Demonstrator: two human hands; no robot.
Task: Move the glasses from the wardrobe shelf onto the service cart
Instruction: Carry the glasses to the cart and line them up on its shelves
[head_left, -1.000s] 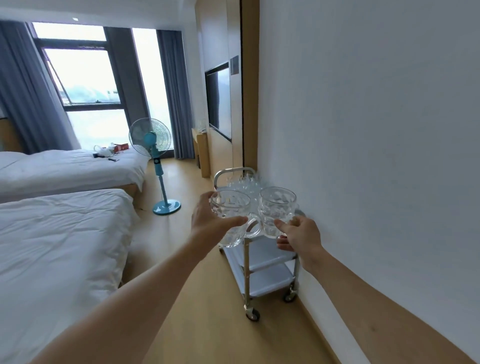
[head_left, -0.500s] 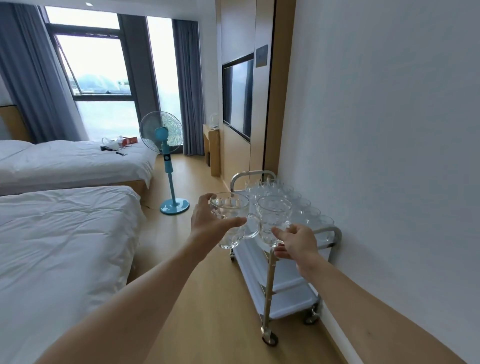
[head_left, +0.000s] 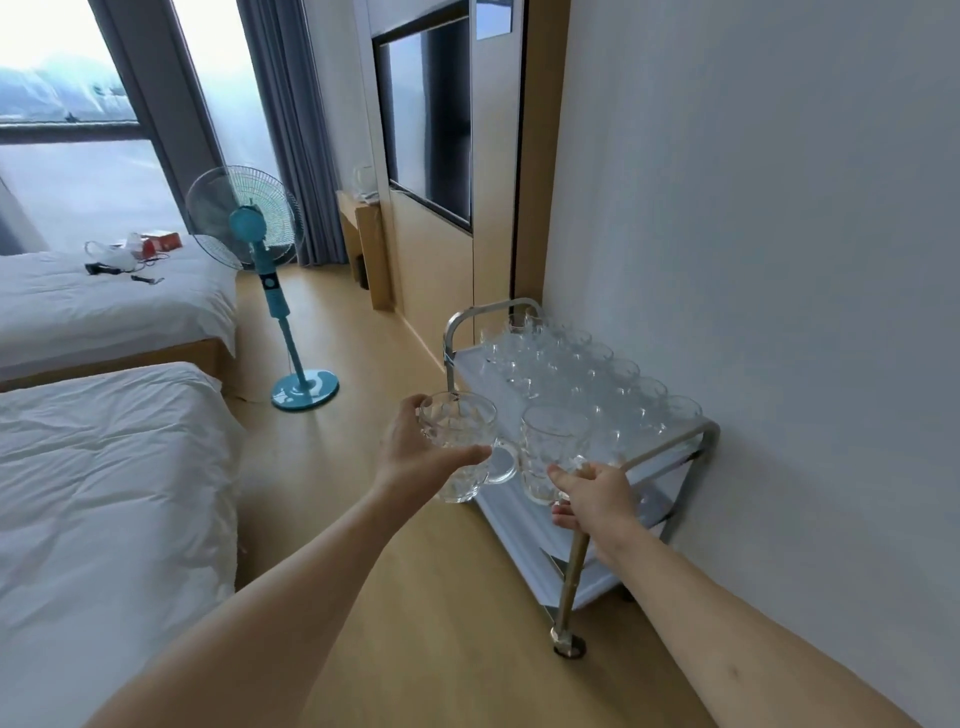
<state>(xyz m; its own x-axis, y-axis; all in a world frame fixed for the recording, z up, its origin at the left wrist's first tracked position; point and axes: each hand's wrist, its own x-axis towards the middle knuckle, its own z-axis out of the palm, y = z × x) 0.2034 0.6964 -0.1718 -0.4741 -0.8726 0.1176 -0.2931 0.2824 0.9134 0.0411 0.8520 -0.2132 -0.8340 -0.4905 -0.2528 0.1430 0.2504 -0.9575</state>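
My left hand (head_left: 415, 454) grips a clear patterned glass mug (head_left: 460, 434) around its body, held just left of the cart's near end. My right hand (head_left: 592, 496) holds a second clear glass mug (head_left: 553, 441) from below, over the cart's near end. The service cart (head_left: 670, 452) is white with a chrome frame and stands against the right wall. Its top shelf carries several rows of clear glasses (head_left: 571, 364). The wardrobe shelf is out of view.
A white wall runs close along the cart's right side. Two white beds (head_left: 104, 467) fill the left. A blue standing fan (head_left: 260, 244) stands on the wooden floor beyond the cart, and a wall television (head_left: 431, 114) and a small desk lie further back.
I have walked closer to the cart with both mugs, so it looks larger and lies lower in view. Both hands keep their hold on the mugs.
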